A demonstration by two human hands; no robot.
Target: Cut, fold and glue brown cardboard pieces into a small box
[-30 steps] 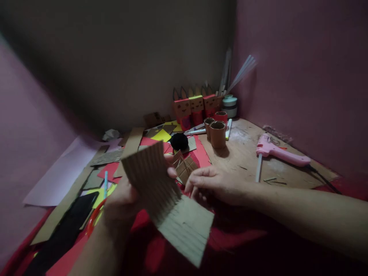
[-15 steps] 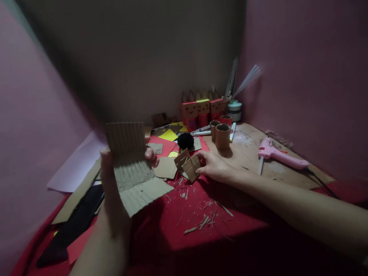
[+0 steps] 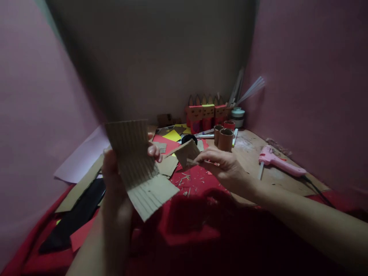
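My left hand (image 3: 115, 176) is closed around a bent sheet of corrugated cardboard (image 3: 138, 161), its ridged side facing me and its lower part folded toward me. Fingertips show at the sheet's right edge. To the right, my right hand (image 3: 224, 163) pinches a small folded piece of brown cardboard (image 3: 186, 153) between thumb and fingers, lifted above the red cloth. Behind that piece lies a round black thing (image 3: 189, 139), partly covered by it. A flat cardboard piece (image 3: 167, 165) rests between the two hands.
A pink glue gun (image 3: 280, 161) lies on the wooden board at right. Cardboard tubes (image 3: 225, 140) stand near decorated red boxes with faces (image 3: 196, 115). A blue-lidded jar (image 3: 237, 116) is behind. Coloured paper (image 3: 172, 135) and cardboard scraps (image 3: 185, 180) are scattered around.
My right hand has raised the small cardboard piece off the cloth and tilted it. The left hand keeps its sheet, turned slightly. The view has shifted a little.
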